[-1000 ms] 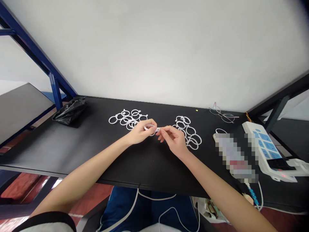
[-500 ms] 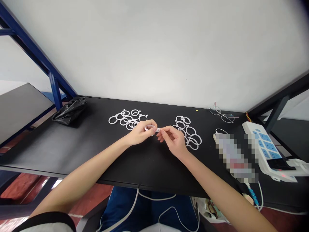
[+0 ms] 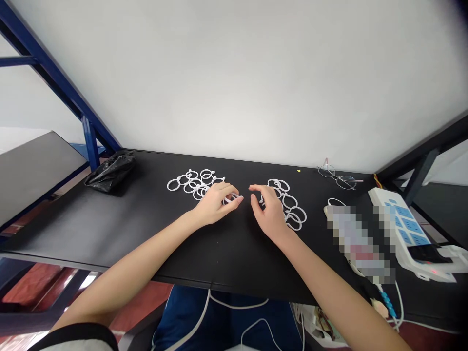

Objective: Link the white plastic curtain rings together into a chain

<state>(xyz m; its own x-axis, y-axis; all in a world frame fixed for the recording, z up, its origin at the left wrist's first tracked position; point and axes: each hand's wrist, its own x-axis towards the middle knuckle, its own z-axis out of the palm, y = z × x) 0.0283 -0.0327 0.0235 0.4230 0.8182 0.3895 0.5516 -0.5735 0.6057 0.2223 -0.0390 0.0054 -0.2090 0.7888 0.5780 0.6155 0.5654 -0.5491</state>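
Hands (image 3: 216, 204) (image 3: 269, 210) hover apart (left seemingly holding 1 ring (image 3: 227, 200)).

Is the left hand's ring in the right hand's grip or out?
Out: the right hand stands open, apart from the ring; the left hand curls around it.

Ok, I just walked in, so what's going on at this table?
Someone is at a black table where white rings lie in two groups. The left hand has one ring between thumb and fingers, near the left group; how firmly is hard to tell. The right hand is open by the right group, thumb and fingers apart, nothing visible in it.
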